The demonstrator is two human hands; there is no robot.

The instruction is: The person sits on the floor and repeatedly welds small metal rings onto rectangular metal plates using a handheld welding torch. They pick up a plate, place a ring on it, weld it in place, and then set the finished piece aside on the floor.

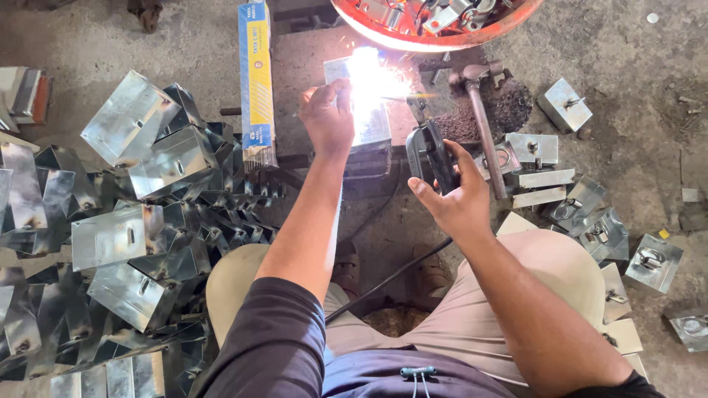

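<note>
Between the person's knees, on the concrete floor: one low dark metal block (372, 158) serving as a work surface, carrying a bright sheet-metal piece (369, 121) under a white welding arc (369, 77).

Left hand (328, 118): fingers closed, steadying the sheet-metal piece at its left edge, right beside the glare. Bare skin, no glove.

Right hand (457, 199): clamped around a black electrode holder (431, 151); its rod (402, 97) points left into the arc. A black cable (391, 276) trails from it down between the legs.

Toward the floor's left edge: a large heap of folded galvanised brackets (140, 214). Beside it, a blue-and-yellow box of welding rods (256, 81), rod ends showing at the bottom.

Toward the right edge: finished pieces with ring fittings (590, 214), scattered. A hammer (483, 129) lies just right of the block. At the top edge, a red bowl (435, 33) of small metal parts.

Hazards, judged: sparks or heat travelling through the sheet could burn the left hand, so close to the arc. The arc's exact contact point is probably on the piece's upper edge, but glare hides it. A slip of the rod could mar the piece or strike the fingers.
</note>
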